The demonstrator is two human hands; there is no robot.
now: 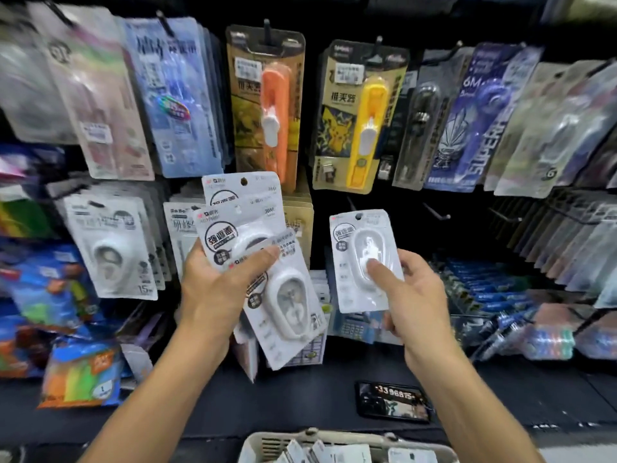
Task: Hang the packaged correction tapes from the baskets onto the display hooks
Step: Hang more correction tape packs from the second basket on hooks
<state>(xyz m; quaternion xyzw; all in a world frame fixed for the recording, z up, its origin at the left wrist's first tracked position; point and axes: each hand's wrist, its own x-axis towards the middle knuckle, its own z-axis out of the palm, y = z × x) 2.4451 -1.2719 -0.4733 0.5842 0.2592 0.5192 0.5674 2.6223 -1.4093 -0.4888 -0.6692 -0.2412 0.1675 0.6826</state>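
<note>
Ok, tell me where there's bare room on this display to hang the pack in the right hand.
Free: the bare hooks on the dark panel just above the single pack held by the right hand, below the yellow clip pusher pack. Crowded: the hanging rows at left and far right, and behind the left hand with its fanned stack.

The basket (pixel 350 444) is cut off by the bottom edge, so only its far rim and the tops of a few packs inside show. The left hand (pixel 213 289) covers the lower parts of the fanned correction tape packs (pixel 253 248), and their exact number cannot be told. The hanging packs at far left (pixel 30 95) and far right (pixel 574 128) are smeared by blur, their print unreadable. The print on the single pack (pixel 365 259) is too small to read
</note>
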